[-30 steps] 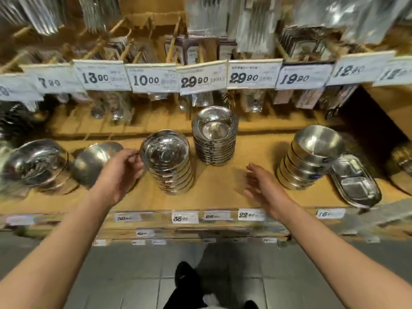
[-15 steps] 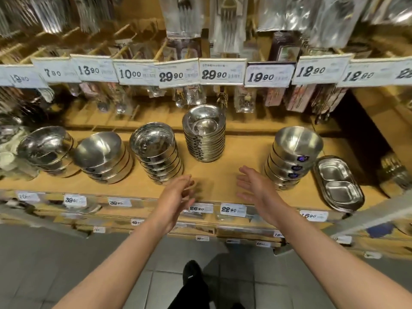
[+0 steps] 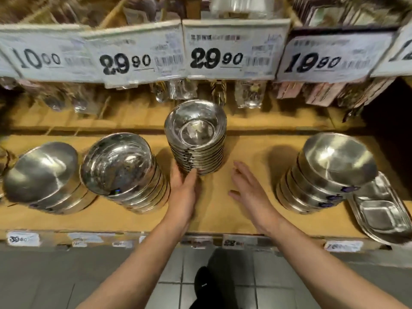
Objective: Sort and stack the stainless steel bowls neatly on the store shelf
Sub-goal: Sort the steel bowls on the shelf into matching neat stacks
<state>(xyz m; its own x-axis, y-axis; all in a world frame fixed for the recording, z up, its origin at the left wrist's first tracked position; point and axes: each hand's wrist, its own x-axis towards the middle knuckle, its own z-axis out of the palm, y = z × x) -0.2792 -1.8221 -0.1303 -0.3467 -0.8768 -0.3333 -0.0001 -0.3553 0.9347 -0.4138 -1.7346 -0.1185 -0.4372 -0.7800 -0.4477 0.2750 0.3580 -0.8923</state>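
In front of me runs a tan wooden shelf point(image 3: 245, 210) with small labels point(image 3: 23, 238) along its front edge. Above it hang white price tags point(image 3: 231, 50) (10.00, 29.90, 29.90, 19.90) before packaged goods point(image 3: 180, 91) on pegs. Below lies a grey tiled floor point(image 3: 66, 275), under warm light.

The left hand point(image 3: 184, 192) touches the near base of a tall stack of shallow steel bowls point(image 3: 197, 139); the right hand point(image 3: 249, 190) hovers spread, just right.

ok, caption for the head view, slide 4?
Left hand touching the middle bowl stack, right hand open beside it.
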